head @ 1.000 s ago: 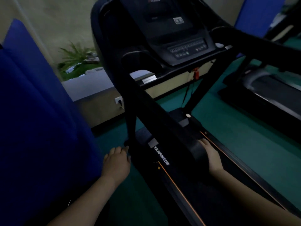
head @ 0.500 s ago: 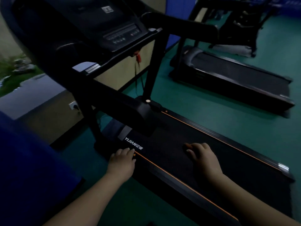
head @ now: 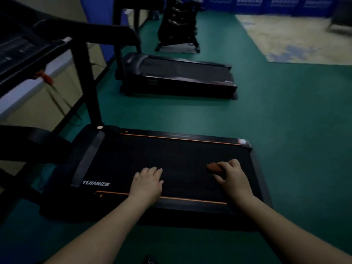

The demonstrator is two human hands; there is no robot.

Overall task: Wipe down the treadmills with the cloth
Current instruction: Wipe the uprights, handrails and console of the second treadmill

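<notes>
A black treadmill (head: 190, 149) with orange stripes along its side rails lies across the view in front of me. My left hand (head: 147, 182) rests flat on the belt near the front rail, fingers together, holding nothing. My right hand (head: 233, 177) is further right on the belt, pressing a small reddish-brown cloth (head: 214, 167) under its fingers; only the cloth's left end shows. The console (head: 21, 46) and the black handrail (head: 85, 33) rise at the upper left.
A second black treadmill (head: 181, 77) stands behind on the green floor (head: 295, 121). A black exercise machine (head: 179, 27) is further back. A pale patterned mat (head: 295, 39) lies at the upper right. Blue panels line the back wall.
The view has swung right, from the console end to the rear of the deck. Both hands moved along the belt toward its rear end, and the cloth now shows under my right hand.
</notes>
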